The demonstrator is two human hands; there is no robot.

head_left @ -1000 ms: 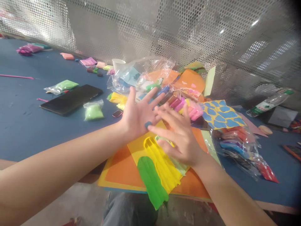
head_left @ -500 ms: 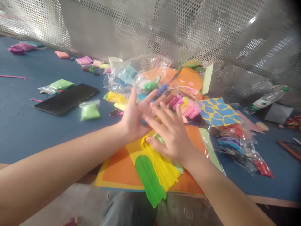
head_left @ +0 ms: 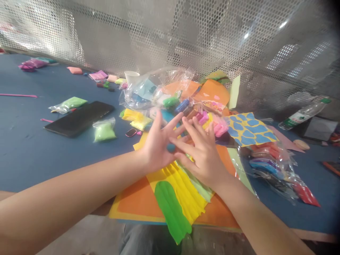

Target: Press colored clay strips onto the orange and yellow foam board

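Observation:
My left hand is palm up with its fingers spread, and a small blue clay ball rests on its palm. Over its edge reaches my right hand, palm down, fingers stretched apart and close to the ball; whether they touch it I cannot tell. Below both hands lies a sheet with ridged yellow clay and a long green clay piece. Part of that sheet is hidden by the hands. An orange sheet is underneath.
A black phone and a bag of light green clay lie left. Beyond my hands are a paper cup and clear plastic packaging. A blue-patterned yellow sheet, bagged clay and a bottle lie right.
The blue ball now shows on my left palm; it was hidden before. My right hand has shifted slightly right and down in the picture. The whole view has shifted a little.

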